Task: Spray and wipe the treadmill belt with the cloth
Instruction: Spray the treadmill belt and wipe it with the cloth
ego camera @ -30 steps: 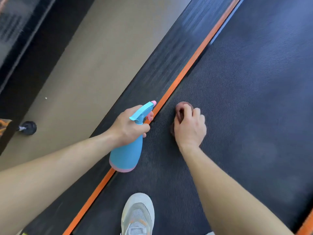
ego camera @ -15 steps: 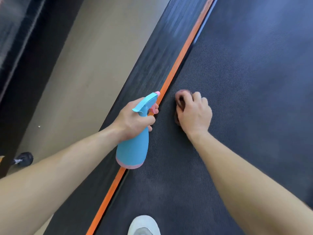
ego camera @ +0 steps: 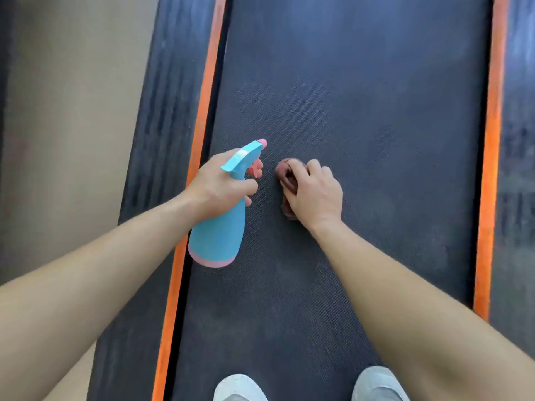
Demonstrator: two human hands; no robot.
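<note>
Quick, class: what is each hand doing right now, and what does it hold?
Left hand: closed around the blue spray bottle.
Right hand: closed on the bunched cloth, against the treadmill belt.

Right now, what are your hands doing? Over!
Left hand grips spray bottle. Right hand holds cloth on belt. Shoes on belt, behind the hands.

Left hand (ego camera: 220,186) grips the neck of the blue spray bottle (ego camera: 218,235), pink nozzle pointing up the dark treadmill belt (ego camera: 362,117), a finger on the pink trigger. Right hand (ego camera: 314,195) presses down on a bunched reddish-brown cloth (ego camera: 286,175), fingers curled over it, just beside the bottle. Orange stripes (ego camera: 490,169) run along both belt edges, and two pale shoes (ego camera: 240,387) stand at the bottom.
</note>
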